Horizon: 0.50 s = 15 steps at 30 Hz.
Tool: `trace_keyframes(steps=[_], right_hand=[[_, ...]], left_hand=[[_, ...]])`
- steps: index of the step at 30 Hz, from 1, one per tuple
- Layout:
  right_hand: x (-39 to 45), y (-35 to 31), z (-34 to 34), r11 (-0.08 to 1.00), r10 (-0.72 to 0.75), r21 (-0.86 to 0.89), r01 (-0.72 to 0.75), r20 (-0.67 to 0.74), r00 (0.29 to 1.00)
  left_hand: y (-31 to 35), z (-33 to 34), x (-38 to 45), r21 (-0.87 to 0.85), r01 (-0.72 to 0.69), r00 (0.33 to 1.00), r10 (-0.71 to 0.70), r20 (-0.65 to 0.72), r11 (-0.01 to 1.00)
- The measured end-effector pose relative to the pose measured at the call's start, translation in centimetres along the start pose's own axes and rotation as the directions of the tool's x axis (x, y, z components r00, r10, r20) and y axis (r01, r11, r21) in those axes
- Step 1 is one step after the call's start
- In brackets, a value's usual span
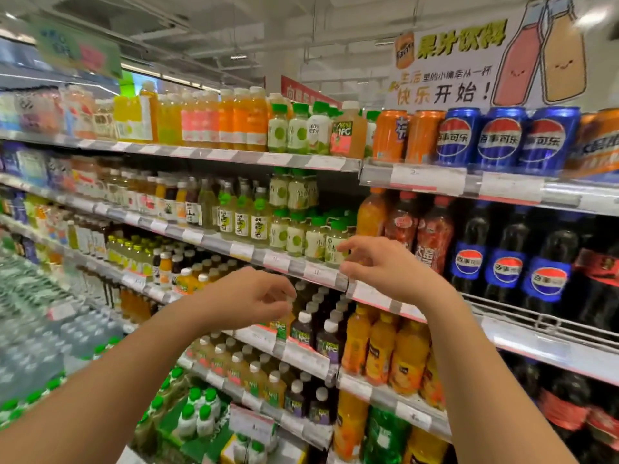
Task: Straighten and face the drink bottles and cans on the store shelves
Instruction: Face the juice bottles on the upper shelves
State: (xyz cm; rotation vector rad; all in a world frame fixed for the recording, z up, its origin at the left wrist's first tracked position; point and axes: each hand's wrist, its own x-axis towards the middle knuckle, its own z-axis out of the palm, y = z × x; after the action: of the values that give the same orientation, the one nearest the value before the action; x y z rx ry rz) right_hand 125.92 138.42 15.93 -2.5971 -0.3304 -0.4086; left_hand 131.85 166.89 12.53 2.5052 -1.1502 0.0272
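Green-capped pale plastic juice bottles [326, 241] stand mid-shelf, rightmost by the right hand [385, 266], fingers loosely apart, holding nothing. Left hand [251, 296] likewise empty. Probably light, slippery; grasp the body.

A long run of grey metal store shelving [214, 155] with white price-tag strips along each edge recedes to the left down the aisle. Overhead hangs a white ceiling [268, 31] with exposed ducts and bright strip lights [238, 57]. A white cardboard sign [469, 61] with yellow and black lettering (two cartoon bottles drawn on it) stands above the top shelf on the right.
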Motion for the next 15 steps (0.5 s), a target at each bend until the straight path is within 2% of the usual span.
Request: trace_keyframes(steps=[4, 7, 10, 15], right_hand=[[3.4, -0.3, -2.1, 0.999, -0.008, -0.046, 0.007, -0.026, 1.000], [5.8, -1.0, -3.6, 0.998, 0.006, -0.060, -0.012, -0.091, 0.996], [7.9, -1.7, -4.9, 0.997, 0.033, -0.058, -0.041, -0.145, 0.989], [11.7, -2.9, -6.9, 0.988, 0.054, -0.126, -0.092, -0.279, 0.959]], left_hand=[[-2.1, -1.3, 3.5, -0.016, -0.050, 0.999, 0.050, -0.005, 0.999], [-3.2, -3.5, 6.4, 0.017, -0.122, 0.989, 0.123, -0.080, 0.992], [-4.0, -6.5, 9.5, 0.065, -0.213, 0.962, 0.221, -0.161, 0.975], [-5.0, -12.1, 14.5, 0.030, -0.330, 0.897, 0.323, -0.300, 0.943]])
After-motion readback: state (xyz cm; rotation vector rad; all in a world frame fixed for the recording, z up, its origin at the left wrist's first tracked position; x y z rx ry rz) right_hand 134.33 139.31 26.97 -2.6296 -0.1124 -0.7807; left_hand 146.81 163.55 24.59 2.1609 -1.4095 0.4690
